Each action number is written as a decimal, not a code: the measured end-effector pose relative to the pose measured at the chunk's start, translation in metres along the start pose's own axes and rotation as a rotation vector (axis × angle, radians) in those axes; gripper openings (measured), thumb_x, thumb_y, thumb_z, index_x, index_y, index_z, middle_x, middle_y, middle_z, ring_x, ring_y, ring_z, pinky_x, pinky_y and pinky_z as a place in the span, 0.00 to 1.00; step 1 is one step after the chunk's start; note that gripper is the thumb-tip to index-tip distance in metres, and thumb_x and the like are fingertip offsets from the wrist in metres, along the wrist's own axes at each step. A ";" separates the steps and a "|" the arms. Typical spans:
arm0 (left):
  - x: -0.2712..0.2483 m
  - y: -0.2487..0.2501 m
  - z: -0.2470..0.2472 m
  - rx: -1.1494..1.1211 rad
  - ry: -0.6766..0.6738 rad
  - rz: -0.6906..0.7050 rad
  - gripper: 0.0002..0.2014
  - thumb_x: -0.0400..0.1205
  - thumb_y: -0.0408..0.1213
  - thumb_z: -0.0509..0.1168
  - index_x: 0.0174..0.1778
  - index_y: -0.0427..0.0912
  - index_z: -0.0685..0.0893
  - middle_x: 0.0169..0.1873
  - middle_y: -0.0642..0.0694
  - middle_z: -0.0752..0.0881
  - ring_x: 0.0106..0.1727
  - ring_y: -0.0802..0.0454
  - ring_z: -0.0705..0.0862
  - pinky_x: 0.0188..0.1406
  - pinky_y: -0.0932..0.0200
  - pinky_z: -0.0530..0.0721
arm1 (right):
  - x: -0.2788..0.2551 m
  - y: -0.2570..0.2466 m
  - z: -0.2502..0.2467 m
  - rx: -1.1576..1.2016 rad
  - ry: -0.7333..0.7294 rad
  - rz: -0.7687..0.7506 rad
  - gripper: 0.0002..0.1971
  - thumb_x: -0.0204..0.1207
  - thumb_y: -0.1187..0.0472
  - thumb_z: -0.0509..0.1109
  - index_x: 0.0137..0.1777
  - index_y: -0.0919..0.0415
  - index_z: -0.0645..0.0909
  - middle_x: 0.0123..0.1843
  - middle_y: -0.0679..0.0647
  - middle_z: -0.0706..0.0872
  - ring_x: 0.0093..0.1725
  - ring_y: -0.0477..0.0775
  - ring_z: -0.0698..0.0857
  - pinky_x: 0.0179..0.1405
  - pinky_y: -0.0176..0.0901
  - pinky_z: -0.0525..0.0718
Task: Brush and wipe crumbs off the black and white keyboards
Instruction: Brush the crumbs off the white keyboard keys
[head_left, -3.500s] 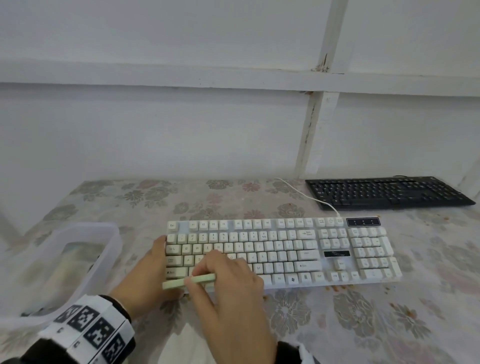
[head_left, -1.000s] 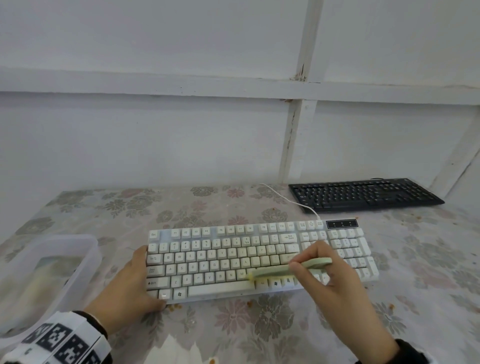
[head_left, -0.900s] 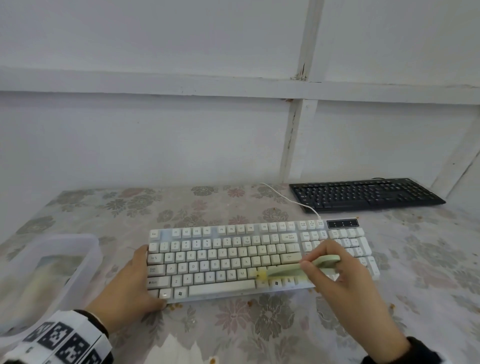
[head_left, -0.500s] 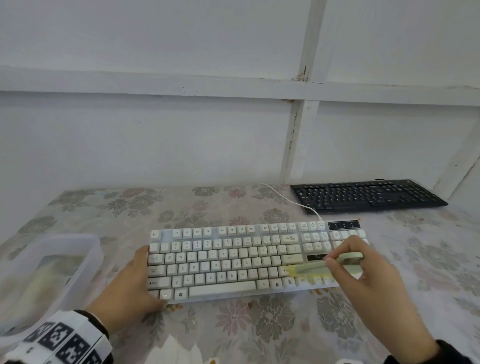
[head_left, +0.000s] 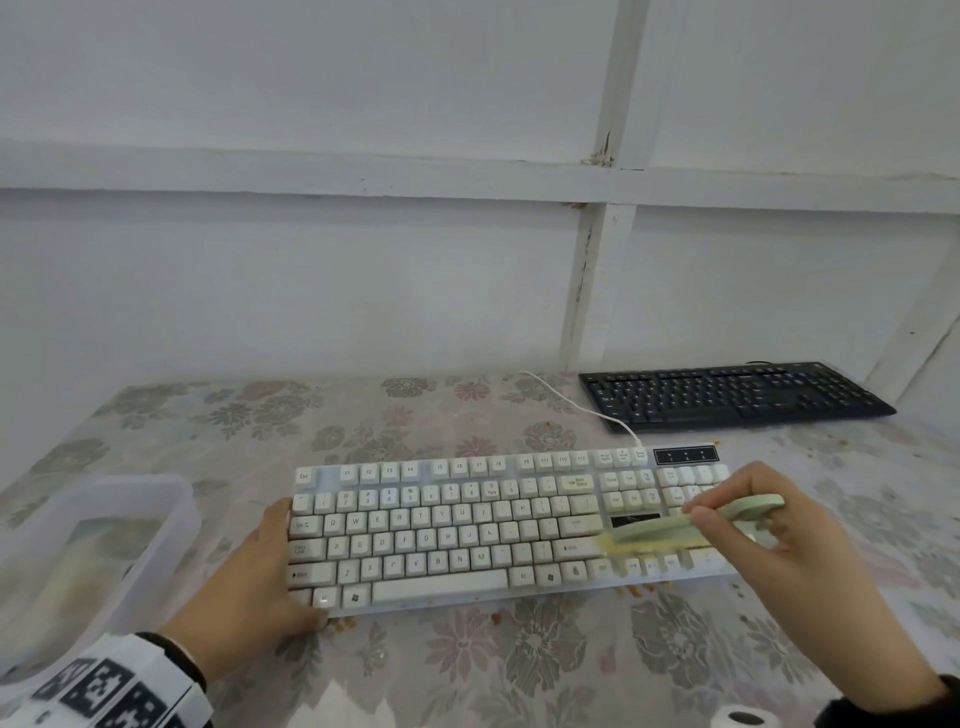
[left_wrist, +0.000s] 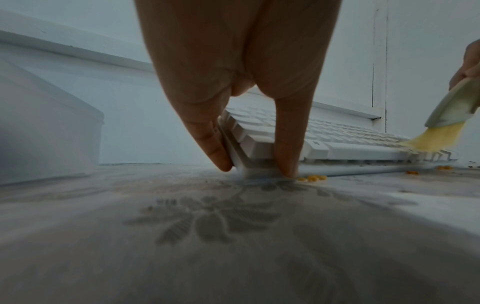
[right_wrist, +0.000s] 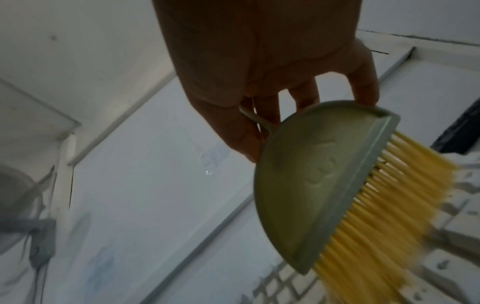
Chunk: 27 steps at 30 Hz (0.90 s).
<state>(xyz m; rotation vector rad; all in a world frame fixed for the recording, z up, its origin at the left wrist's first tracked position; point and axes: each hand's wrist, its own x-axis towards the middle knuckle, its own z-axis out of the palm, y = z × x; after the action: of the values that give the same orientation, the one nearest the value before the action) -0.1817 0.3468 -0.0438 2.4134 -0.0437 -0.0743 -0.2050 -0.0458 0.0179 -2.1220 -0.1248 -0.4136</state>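
Observation:
The white keyboard (head_left: 467, 525) lies across the middle of the table, and the black keyboard (head_left: 732, 396) sits behind it at the right. My left hand (head_left: 249, 587) holds the white keyboard's near-left corner (left_wrist: 249, 152), fingers (left_wrist: 213, 142) along its left side and thumb at its front edge. My right hand (head_left: 769, 540) grips a pale green brush (head_left: 691, 522) with yellow bristles (right_wrist: 384, 216). The bristles press on the keys around the arrow cluster at the right end. Orange crumbs (left_wrist: 311, 178) lie on the cloth along the keyboard's front edge.
A translucent plastic box (head_left: 88, 561) stands at the left of the flowered tablecloth (head_left: 519, 665). The white keyboard's cable (head_left: 571, 405) runs back towards the wall. A white roll (head_left: 743, 719) shows at the bottom right edge.
My right hand has swept the brush rightwards along the lower rows, from the left end past the middle to the arrow keys. The left hand stays on the keyboard's near-left corner.

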 end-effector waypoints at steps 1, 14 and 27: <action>0.000 0.000 0.000 -0.003 0.006 0.003 0.44 0.60 0.37 0.78 0.69 0.52 0.61 0.58 0.62 0.74 0.56 0.62 0.79 0.49 0.66 0.81 | 0.000 0.001 0.000 0.026 -0.002 0.015 0.10 0.74 0.65 0.73 0.37 0.49 0.80 0.37 0.47 0.87 0.39 0.52 0.84 0.37 0.44 0.77; 0.000 -0.001 0.000 -0.030 -0.002 -0.004 0.45 0.61 0.33 0.78 0.69 0.53 0.60 0.57 0.65 0.73 0.56 0.64 0.78 0.46 0.70 0.78 | 0.003 0.015 -0.022 -0.070 0.028 -0.004 0.10 0.70 0.43 0.71 0.41 0.47 0.80 0.39 0.46 0.88 0.38 0.68 0.85 0.37 0.50 0.77; 0.000 0.001 0.000 0.006 0.000 -0.050 0.46 0.60 0.34 0.78 0.71 0.50 0.61 0.57 0.59 0.76 0.55 0.61 0.80 0.46 0.67 0.79 | 0.004 0.029 -0.043 -0.159 0.112 -0.014 0.08 0.71 0.46 0.75 0.41 0.45 0.80 0.43 0.39 0.87 0.41 0.50 0.82 0.38 0.40 0.76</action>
<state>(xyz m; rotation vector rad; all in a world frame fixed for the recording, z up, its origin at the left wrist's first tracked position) -0.1818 0.3460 -0.0434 2.4209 0.0166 -0.0971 -0.2042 -0.0979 0.0178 -2.2486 -0.0428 -0.5657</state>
